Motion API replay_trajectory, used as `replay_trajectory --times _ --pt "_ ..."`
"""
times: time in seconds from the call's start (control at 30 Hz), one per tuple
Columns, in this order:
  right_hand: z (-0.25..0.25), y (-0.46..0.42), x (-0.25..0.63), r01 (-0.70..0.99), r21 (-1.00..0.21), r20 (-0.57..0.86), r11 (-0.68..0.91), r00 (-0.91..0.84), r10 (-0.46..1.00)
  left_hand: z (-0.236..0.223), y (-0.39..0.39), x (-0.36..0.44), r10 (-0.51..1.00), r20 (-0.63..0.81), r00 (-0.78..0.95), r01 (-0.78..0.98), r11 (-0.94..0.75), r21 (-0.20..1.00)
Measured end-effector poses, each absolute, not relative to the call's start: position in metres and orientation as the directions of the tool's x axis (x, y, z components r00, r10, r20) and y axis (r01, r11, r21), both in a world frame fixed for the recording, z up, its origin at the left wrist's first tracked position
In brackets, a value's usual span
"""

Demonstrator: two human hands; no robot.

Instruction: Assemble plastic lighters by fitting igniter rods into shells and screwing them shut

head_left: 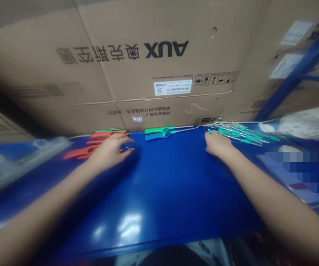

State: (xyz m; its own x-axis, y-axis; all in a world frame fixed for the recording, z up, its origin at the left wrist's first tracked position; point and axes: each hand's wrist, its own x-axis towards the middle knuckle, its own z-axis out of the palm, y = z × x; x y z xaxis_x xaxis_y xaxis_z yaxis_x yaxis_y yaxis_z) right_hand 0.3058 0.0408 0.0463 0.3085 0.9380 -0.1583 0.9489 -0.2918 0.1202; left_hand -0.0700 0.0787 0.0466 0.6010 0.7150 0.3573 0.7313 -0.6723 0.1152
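Note:
My left hand is over a group of orange lighter handles at the left, its thumb and fingers apart. A small thin bit shows by its fingertips, too blurred to name. My right hand has its fingers curled at the near end of a pile of metal rods with teal ends; a teal end shows at the fingertips. Between the hands, against the carton, lie a green long-nosed lighter and a blue long-nosed lighter, their metal tubes pointing right.
A large cardboard carton stands along the back of the blue table. Clear plastic packaging lies at the left. At the right are a white bag, a flat sheet and a blue metal post.

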Motion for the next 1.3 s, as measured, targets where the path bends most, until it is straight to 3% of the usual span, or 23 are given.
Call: replay_trajectory --times 0.2,0.33,0.5,0.6,0.83,0.97,1.07,1.1,1.2,1.3 --pt "0.044 0.044 0.32 0.928 0.137 -0.079 -0.347 0.36 0.93 0.063 0.081 -0.121 0.749 0.35 0.563 0.81 -0.584 -0.053" --pt "0.045 0.039 0.309 0.962 0.121 0.013 -0.244 0.245 0.97 0.073 0.078 -0.143 0.823 0.257 0.507 0.862 -0.489 -0.133" --pt "0.042 0.03 0.286 0.999 0.05 -0.041 -0.021 0.023 0.999 0.081 0.077 -0.151 0.848 0.146 0.51 0.856 -0.517 0.015" --pt "0.04 0.025 0.277 0.998 0.035 -0.093 0.052 -0.049 0.995 0.079 0.079 -0.153 0.902 0.104 0.419 0.902 -0.427 0.069" --pt "0.038 0.022 0.276 0.994 0.05 -0.13 0.099 -0.091 0.987 0.074 0.086 -0.16 0.944 -0.009 0.331 0.937 -0.328 0.121" --pt "0.038 0.021 0.276 0.992 0.053 -0.12 0.115 -0.108 0.987 0.081 0.084 -0.152 0.95 0.008 0.313 0.94 -0.311 0.141" --pt "0.043 0.016 0.271 0.989 0.058 -0.071 0.139 -0.135 0.988 0.08 0.067 -0.127 0.93 0.036 0.366 0.907 -0.366 0.208" --pt "0.045 0.013 0.268 0.985 0.044 -0.025 0.167 -0.166 0.986 0.076 0.058 -0.113 0.902 0.049 0.429 0.858 -0.424 0.289" --pt "0.051 0.003 0.255 0.89 -0.137 0.199 0.436 -0.406 0.892 0.055 0.024 -0.066 0.762 0.06 0.644 0.642 -0.581 0.5" --pt "0.05 -0.011 0.238 0.591 -0.334 0.274 0.734 -0.684 0.676 0.028 -0.006 -0.027 0.638 0.272 0.72 0.445 -0.726 0.524"
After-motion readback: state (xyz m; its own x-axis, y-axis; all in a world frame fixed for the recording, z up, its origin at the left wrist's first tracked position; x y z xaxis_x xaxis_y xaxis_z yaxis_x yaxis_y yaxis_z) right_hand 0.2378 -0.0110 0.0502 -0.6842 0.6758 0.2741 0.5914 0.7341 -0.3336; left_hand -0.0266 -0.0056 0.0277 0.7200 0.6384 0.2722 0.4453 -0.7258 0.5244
